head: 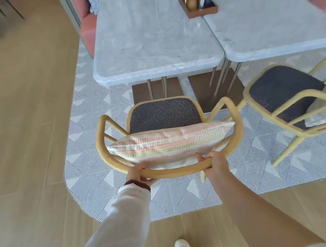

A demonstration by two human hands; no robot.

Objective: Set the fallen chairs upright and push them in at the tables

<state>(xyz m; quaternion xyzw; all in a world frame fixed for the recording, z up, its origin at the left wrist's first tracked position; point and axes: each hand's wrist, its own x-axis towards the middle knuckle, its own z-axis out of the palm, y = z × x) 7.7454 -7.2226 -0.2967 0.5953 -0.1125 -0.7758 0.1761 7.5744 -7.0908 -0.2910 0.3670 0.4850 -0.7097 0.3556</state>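
Note:
A yellow-framed chair (101,142) with a dark speckled seat stands upright in front of the left grey marble table (149,44), its seat front near the table edge. A striped cushion (170,144) leans against its curved backrest. My left hand (138,175) grips the back rail on the left. My right hand (215,163) grips the same rail on the right. A second yellow chair (275,91) with a dark seat stands at the right by the other marble table (268,21), turned at an angle.
A wooden caddy (199,11) with bottles sits where the two tables meet. A pink bench (88,30) runs behind the tables. A patterned blue-and-white rug (88,111) lies under the furniture, wood floor around it. My shoe (182,246) shows at the bottom.

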